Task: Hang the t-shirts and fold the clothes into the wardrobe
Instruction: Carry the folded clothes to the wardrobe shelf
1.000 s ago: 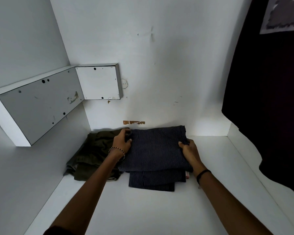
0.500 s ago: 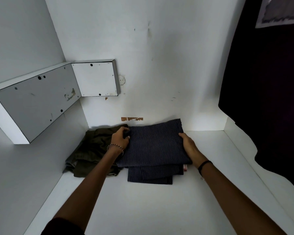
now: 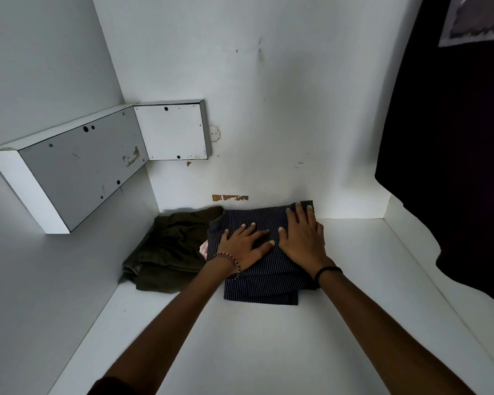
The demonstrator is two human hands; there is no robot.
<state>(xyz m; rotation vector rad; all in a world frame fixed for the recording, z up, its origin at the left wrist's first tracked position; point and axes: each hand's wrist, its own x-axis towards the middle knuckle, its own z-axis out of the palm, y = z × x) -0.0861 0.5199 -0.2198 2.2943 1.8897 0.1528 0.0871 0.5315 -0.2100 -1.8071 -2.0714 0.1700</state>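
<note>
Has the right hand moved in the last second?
Yes. The right hand slid left from the edge of the striped cloth, nearer the brown wall patch.

One camera rides on my head and looks forward and down into a white-painted wardrobe compartment (image 3: 268,109), onto its flat white shelf (image 3: 268,352). It sits close. My forearms come in from the lower edge of the view, and my left hand (image 3: 244,246) and right hand (image 3: 304,238) reach toward the shelf's back edge, near mid-frame. The wide lens bows the side walls, and both back corners of the shelf show. A black hanging garment (image 3: 454,138) fills the right side of the view.
</note>
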